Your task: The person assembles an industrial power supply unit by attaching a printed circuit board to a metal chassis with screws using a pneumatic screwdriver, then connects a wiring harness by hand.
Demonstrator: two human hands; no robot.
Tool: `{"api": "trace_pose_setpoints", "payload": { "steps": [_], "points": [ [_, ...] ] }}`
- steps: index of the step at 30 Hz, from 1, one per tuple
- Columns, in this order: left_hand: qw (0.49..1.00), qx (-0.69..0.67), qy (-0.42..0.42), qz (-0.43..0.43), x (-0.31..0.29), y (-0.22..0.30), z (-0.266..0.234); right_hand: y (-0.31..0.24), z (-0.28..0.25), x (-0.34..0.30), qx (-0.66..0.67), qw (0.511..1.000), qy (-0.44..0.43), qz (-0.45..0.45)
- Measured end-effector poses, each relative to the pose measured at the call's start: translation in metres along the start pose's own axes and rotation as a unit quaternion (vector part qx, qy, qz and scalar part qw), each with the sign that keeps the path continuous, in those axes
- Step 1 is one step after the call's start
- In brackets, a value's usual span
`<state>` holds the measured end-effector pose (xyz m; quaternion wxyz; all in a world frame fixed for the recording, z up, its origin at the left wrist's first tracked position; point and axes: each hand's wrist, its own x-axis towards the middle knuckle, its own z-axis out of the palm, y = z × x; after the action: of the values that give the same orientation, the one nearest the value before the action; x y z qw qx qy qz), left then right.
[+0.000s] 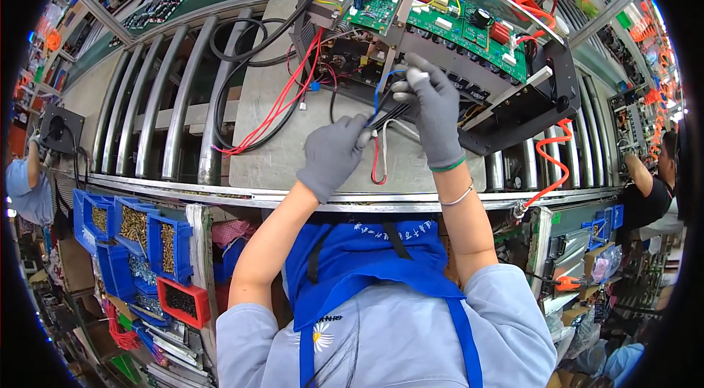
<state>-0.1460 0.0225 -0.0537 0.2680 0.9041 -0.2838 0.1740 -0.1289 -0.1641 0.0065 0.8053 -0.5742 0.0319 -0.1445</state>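
Note:
Both my hands wear grey gloves and work at the near side of an opened black machine housing [506, 127]. My left hand [334, 155] is closed, its fingertips pinching a blue wire [378, 94] beside a bundle of dark wires [390, 115]. Higher up, my right hand [438, 103] has its thumb and fingers bent together around the upper part of that wire. A red and white lead [380, 160] with a small connector hangs below the left fingers. Two green circuit boards, one [381, 1] at the left and a longer one [469, 34] at the right, sit on the housing.
A metal plate [257, 105] on a roller conveyor [180, 98] bears the housing. Red wires [287, 105] and a black cable [220, 105] trail left. Blue bins [169, 245] of screws and a red bin [183, 302] stand lower left. Orange coiled hoses [554, 153] hang right. Co-workers are at both sides.

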Motion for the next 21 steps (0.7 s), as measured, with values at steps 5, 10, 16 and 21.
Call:
{"api": "trace_pose_setpoints", "payload": {
  "steps": [5,10,16,21],
  "points": [
    [0.991,0.084,0.03,-0.104,-0.003,-0.049,0.015,-0.003,-0.015,-0.032,-0.065,0.998,-0.007,0.023],
    [0.983,-0.029,0.097,-0.151,0.013,-0.078,0.05,0.001,-0.057,-0.07,-0.096,0.995,0.005,0.012],
    [0.872,-0.429,0.049,-0.233,0.038,-0.023,0.054,-0.004,-0.097,-0.112,-0.132,0.989,0.047,0.05],
    [0.778,-0.524,-0.006,-0.347,0.044,-0.034,0.085,0.0,-0.124,-0.132,-0.163,0.98,0.093,0.059]
  ]
}}
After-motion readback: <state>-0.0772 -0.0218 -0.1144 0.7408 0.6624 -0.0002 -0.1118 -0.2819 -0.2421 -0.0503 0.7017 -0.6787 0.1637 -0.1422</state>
